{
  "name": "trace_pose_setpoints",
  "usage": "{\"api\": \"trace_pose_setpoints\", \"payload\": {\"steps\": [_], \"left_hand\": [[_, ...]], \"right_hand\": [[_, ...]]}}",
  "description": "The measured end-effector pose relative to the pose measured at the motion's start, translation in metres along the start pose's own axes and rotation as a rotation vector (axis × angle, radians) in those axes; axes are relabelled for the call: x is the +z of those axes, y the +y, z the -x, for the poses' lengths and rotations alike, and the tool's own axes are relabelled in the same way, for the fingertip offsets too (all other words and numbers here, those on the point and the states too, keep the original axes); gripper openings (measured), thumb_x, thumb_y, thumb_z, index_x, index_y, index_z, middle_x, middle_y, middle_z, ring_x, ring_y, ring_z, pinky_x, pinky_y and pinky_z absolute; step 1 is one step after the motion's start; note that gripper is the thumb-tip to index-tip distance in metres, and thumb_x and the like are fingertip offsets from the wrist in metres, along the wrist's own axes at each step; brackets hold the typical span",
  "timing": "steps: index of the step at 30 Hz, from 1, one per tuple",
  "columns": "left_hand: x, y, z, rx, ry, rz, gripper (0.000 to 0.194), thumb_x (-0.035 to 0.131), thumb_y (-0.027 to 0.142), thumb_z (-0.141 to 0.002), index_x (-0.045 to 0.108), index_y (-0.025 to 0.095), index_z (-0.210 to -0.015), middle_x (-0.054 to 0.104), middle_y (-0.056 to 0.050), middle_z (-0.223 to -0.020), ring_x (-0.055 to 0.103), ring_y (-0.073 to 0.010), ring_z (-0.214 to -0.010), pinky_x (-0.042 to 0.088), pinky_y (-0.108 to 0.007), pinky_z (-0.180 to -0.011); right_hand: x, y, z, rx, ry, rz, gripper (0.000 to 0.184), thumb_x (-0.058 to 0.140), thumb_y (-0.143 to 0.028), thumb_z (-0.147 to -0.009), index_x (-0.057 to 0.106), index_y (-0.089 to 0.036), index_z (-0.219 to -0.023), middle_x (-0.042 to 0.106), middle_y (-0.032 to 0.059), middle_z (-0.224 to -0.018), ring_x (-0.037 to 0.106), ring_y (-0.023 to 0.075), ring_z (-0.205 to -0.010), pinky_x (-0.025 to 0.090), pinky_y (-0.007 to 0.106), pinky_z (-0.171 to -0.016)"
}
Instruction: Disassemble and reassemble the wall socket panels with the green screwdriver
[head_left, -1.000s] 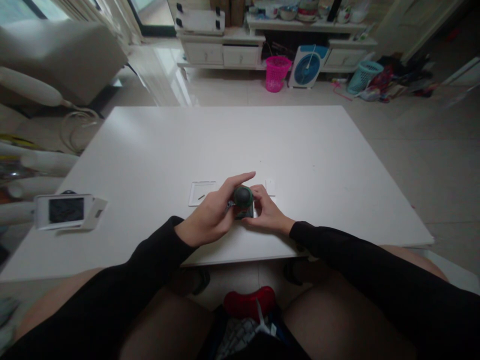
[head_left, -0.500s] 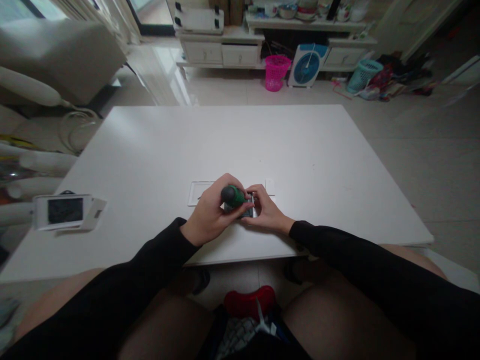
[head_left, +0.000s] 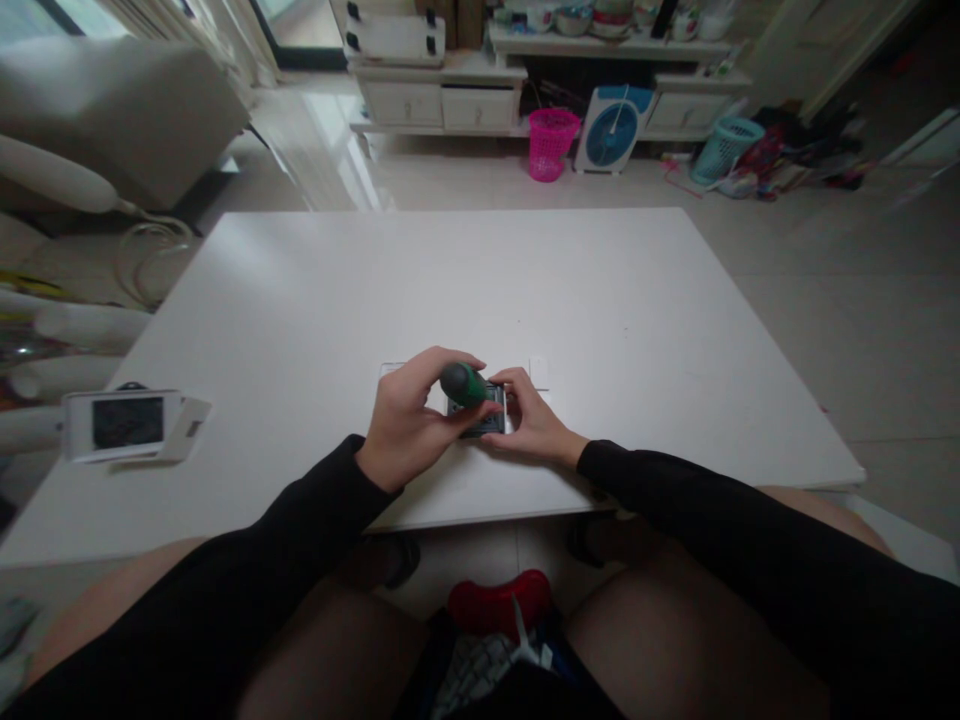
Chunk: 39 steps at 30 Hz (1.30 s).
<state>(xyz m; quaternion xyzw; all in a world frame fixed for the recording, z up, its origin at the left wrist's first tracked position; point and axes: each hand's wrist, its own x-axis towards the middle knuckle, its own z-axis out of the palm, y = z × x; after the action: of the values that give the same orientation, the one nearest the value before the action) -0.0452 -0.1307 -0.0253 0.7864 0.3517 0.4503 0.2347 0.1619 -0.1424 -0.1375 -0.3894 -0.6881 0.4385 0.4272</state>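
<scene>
My left hand (head_left: 411,415) is around a screwdriver (head_left: 463,384) with a green and black handle, fingers on its far side and thumb on its near side. The handle's dark end points up toward me; its tip is hidden. Below it lies a small dark rectangular device (head_left: 491,424) with a light edge, its exact kind unclear. My right hand (head_left: 536,422) grips the device's right side, thumb near and fingers far. Partly behind my left hand is a thin pale frame (head_left: 391,367). A small white plate (head_left: 538,373) lies just beyond my right hand.
The white table (head_left: 450,280) spreads out in front of me. At its left side lies a white box (head_left: 172,430) with a dark-screened device (head_left: 127,423). On the floor beyond stand a pink basket (head_left: 551,145) and a blue and white fan (head_left: 611,130).
My left hand has shifted slightly left and its fingers have loosened and rearranged around the handle. More of the dark device shows. My right hand stays in place.
</scene>
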Motion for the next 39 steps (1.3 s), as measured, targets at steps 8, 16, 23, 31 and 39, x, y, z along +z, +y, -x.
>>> {"api": "trace_pose_setpoints", "payload": {"steps": [8,16,23,31,39], "left_hand": [[-0.005,0.008,-0.001,0.016,-0.202,0.012,0.045,0.074,0.012,-0.088,0.062,0.020,-0.131,0.078,-0.006,-0.104,0.076,-0.0177,-0.092,0.063,-0.029,-0.081],[-0.004,0.000,-0.001,0.044,-0.131,0.059,0.030,0.075,0.020,-0.091,0.063,0.018,-0.118,0.072,-0.007,-0.105,0.071,-0.0191,-0.097,0.062,-0.035,-0.087],[-0.008,-0.001,-0.005,0.091,-0.137,-0.013,0.026,0.076,0.016,-0.090,0.065,0.018,-0.113,0.072,-0.004,-0.100,0.070,-0.0168,-0.090,0.060,-0.030,-0.082],[-0.008,-0.006,0.003,0.098,-0.190,-0.061,0.053,0.059,0.002,-0.090,0.052,0.020,-0.139,0.074,-0.008,-0.116,0.074,-0.0195,-0.102,0.063,-0.035,-0.091],[-0.003,-0.018,0.018,-0.006,-0.092,0.201,0.052,0.069,0.010,-0.092,0.052,0.025,-0.139,0.070,-0.009,-0.123,0.074,-0.0221,-0.109,0.065,-0.041,-0.095]], "right_hand": [[0.000,0.002,-0.001,0.036,-0.026,0.014,0.069,0.086,-0.033,-0.073,0.044,-0.032,-0.127,0.049,0.0077,-0.130,0.059,0.0260,-0.109,0.057,0.044,-0.087],[0.000,-0.001,0.000,0.021,-0.013,0.010,0.068,0.086,-0.032,-0.072,0.044,-0.031,-0.126,0.048,0.0079,-0.129,0.059,0.0266,-0.111,0.058,0.043,-0.085],[-0.002,-0.001,0.000,0.039,-0.023,0.029,0.069,0.086,-0.029,-0.071,0.045,-0.031,-0.127,0.048,0.0078,-0.130,0.059,0.0251,-0.108,0.058,0.043,-0.087],[-0.001,-0.004,0.000,0.048,-0.015,0.012,0.067,0.085,-0.031,-0.072,0.045,-0.031,-0.125,0.048,0.0064,-0.125,0.060,0.0242,-0.105,0.057,0.044,-0.086],[-0.002,-0.004,0.000,0.043,-0.024,0.022,0.069,0.086,-0.032,-0.072,0.045,-0.033,-0.128,0.047,0.0075,-0.130,0.059,0.0264,-0.108,0.058,0.046,-0.086]]}}
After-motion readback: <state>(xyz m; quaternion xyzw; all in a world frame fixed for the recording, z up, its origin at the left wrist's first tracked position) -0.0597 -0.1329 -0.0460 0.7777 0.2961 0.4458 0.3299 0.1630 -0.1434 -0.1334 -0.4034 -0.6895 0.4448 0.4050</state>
